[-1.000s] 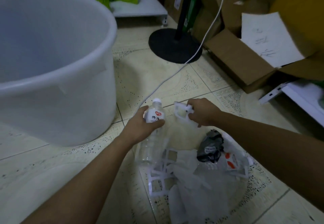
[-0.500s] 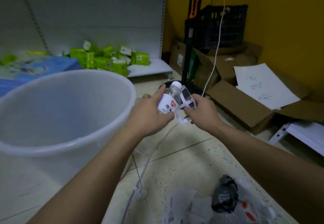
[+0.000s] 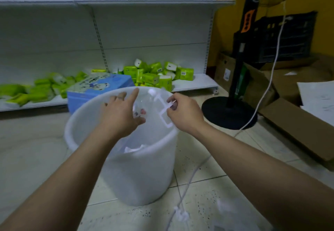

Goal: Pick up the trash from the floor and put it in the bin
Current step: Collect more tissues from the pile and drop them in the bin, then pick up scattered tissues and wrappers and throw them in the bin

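- Grip, left hand (image 3: 122, 116): the fingers are spread and straight above the mouth of the bin (image 3: 75, 122) and curl round nothing. The clear bottle (image 3: 142, 104) sits just off the palm with its cap pointing away, blurred (I cannot tell if it touches the thumb). I judge this a release over the opening.
- Grip, right hand (image 3: 182, 111): thumb and fingertips pinch a white plastic frame (image 3: 165, 112) by its upper part. The piece hangs down over the right side of the bin's opening.
- Reason for the hold: both pieces are over the opening rather than out at the edge, seemingly so they fall inside and do not strike the rim.
- Contents: some white scrap (image 3: 134, 149) already lies low in the bin.
- Edges: the frame's lower corner is close to the right rim and could catch there if dropped as it hangs (a small shift inward would cure it).
- Room to the right: the black fan base (image 3: 227, 111) stands near the bin, with cardboard boxes (image 3: 298, 131) beyond. A white cord (image 3: 188, 182) trails over the floor (image 3: 36, 149) past the bin's foot.
- Room behind: a blue box (image 3: 101, 86) stands just behind the bin, on a low shelf (image 3: 195, 83) heaped with green packs (image 3: 153, 75).
- Room to the left: bare tiles, the freest side for the arms.
- Outstanding: pale, blurred litter (image 3: 226, 207) lies on the floor at lower right, so I judge the job unfinished.
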A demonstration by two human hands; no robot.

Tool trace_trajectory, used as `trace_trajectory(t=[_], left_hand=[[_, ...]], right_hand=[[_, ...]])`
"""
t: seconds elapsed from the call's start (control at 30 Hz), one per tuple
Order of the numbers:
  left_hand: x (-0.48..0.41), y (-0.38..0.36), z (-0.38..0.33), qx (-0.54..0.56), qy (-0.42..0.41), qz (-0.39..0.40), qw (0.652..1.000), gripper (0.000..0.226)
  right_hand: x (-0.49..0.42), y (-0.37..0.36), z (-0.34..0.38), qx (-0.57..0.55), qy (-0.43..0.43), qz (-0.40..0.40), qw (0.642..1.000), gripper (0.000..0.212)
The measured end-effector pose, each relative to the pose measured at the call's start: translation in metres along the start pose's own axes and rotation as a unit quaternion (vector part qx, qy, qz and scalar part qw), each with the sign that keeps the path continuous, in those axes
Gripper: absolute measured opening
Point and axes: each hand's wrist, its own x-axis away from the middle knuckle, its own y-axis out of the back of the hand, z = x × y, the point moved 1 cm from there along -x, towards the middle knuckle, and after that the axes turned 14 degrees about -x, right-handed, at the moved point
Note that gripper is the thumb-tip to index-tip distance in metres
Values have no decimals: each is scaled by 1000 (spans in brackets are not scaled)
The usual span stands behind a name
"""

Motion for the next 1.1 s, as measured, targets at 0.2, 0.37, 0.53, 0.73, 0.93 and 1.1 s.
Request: trace_trajectory(t=[0.2,0.37,0.53,0.73,0.93,1.1], left_hand=[[20,-21,-15,56,-51,-66,995,68],[41,-31,-93,90,-196,-100,971,48],[57,-56,-169,113,-289,-50,949,45],[87,-107,-233,152,-338,116,922,50],[104,-155,-262,159,-354,229,893,60],[111,-188,-285,172,-369,284,868,67]], right_hand=[[2,0,-21,124,0,73,990,67],[28,58,-76,146,-66,66,985,65],[78,122,-154,239,-224,116,938,58],[154,173,-230,315,-368,203,851,56],[167,202,-273,293,-438,209,823,57],[164,232,-312,301,-442,195,822,57]])
